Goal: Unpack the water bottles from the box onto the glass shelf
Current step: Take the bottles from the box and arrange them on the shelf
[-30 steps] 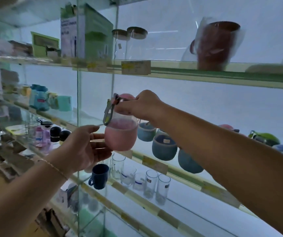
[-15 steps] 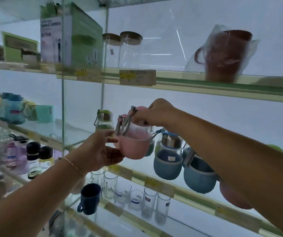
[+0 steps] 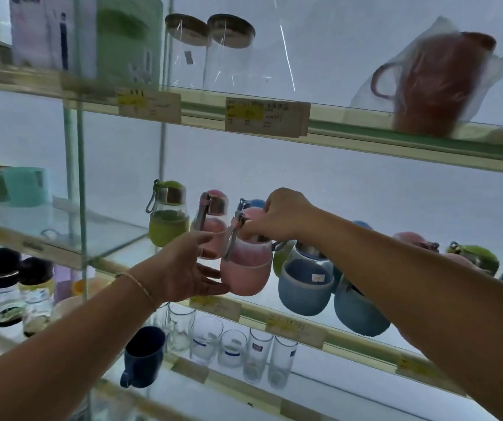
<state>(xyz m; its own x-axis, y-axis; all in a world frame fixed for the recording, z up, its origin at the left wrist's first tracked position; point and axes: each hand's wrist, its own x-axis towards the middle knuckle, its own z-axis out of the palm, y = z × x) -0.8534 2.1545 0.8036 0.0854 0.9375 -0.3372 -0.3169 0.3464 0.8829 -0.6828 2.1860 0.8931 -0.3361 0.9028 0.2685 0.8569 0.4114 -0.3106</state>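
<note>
My right hand [image 3: 283,215] grips the cap of a pink water bottle [image 3: 245,267] at the front edge of the middle glass shelf [image 3: 365,338]. My left hand [image 3: 183,268] is spread beside and under the bottle's left side, fingers touching its pink sleeve. Behind it stand a second pink bottle [image 3: 212,218] and a green-sleeved bottle [image 3: 168,214]. Two blue-sleeved bottles [image 3: 305,287] sit just to the right, and more pink, green and blue ones farther right. No box is in view.
Above, the upper shelf holds two glass jars [image 3: 210,53], a green carton [image 3: 92,38] and a wrapped brown jug [image 3: 435,83]. Below are several drinking glasses [image 3: 244,354] and a dark blue mug [image 3: 144,357]. Dark-capped bottles [image 3: 4,287] stand at lower left.
Both hands carried the pink bottle forward and down to the middle shelf's front edge, beside the other bottles. The view has swung left to right along the shelving.
</note>
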